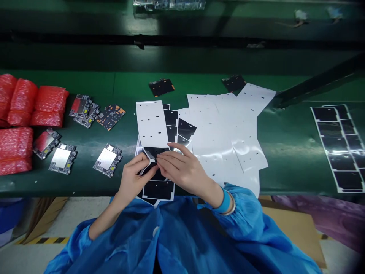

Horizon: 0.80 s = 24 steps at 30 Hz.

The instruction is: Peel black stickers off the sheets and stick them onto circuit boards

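Note:
At the front of the bench, both hands meet over a sheet of black rectangular stickers (158, 189) on white backing. My left hand (134, 175) pinches the left edge of this sheet, which bends up there. My right hand (184, 169) has its fingertips together at a black sticker (151, 152), index finger raised a little; its thumb is hidden. A white sheet with small holes (151, 123) lies just beyond my fingers, joining the sticker's far edge. More black sticker sheets (171, 125) lie beneath and to the right.
White backing sheets (222, 129) spread to the right, with more sticker strips (327, 148) at far right. Circuit boards (107, 160) lie left, beside red bubble-wrapped bundles (48, 106). Two black-covered boards (161, 87) lie at the back. A dark bar (319, 80) slants across the right.

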Tool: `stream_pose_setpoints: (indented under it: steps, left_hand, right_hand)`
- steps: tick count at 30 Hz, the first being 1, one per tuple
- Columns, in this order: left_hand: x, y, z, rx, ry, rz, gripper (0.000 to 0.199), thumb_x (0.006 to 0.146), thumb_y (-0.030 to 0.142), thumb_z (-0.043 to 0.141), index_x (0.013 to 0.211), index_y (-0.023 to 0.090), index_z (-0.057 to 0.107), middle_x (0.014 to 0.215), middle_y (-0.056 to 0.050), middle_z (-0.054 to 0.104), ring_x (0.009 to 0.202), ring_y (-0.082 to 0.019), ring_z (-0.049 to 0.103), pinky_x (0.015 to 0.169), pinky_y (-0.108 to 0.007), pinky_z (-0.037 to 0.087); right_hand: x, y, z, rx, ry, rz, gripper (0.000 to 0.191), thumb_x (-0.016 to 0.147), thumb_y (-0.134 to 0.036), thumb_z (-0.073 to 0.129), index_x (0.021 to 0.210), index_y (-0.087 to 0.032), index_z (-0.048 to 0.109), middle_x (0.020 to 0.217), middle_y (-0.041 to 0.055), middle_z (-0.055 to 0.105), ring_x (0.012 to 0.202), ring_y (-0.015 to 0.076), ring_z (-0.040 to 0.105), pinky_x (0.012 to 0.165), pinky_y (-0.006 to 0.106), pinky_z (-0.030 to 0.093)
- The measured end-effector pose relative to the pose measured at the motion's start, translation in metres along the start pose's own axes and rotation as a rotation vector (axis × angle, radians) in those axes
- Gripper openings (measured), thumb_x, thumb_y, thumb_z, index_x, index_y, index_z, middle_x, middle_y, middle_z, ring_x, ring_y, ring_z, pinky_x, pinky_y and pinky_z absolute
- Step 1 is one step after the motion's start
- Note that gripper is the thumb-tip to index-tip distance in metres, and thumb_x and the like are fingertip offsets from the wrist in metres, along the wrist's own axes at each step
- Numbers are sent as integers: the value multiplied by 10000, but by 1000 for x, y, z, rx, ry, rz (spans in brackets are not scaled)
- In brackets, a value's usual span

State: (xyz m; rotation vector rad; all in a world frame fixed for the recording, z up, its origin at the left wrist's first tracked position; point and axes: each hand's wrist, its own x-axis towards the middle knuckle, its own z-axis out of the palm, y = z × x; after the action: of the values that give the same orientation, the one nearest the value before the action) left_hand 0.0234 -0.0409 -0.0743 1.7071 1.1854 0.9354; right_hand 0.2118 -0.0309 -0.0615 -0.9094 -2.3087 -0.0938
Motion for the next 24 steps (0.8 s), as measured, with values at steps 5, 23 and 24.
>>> stream_pose_setpoints:
  steps: [5,23,24]
  left_hand:
    - [-3,1,2,-59,-26,-123,74,910,253,673,874,199,636,752,24,582,681,-112,579,639,-218,464]
    - [-13,-7,-5,264,8,39,215,978,297,568,1154,271,689,1262,-80,445,1263,-249,483,1111,-448,482]
    - [-13,-6,-7,239,6,26,213,977,310,571,1146,267,694,1270,-83,448,1260,-250,491,1122,-456,477]
  right_hand:
    - [-2,5,1,196,65,247,182,913,-100,611,801,-214,700,771,-2,783,697,148,731,822,356,639]
    - [-14,0,3,863,276,788,312,901,-272,723,1209,-314,702,1191,45,755,1122,205,707,982,439,603]
    - [-15,5,6,945,268,880,330,868,-301,758,1193,-305,703,1126,42,766,1049,199,727,927,415,623]
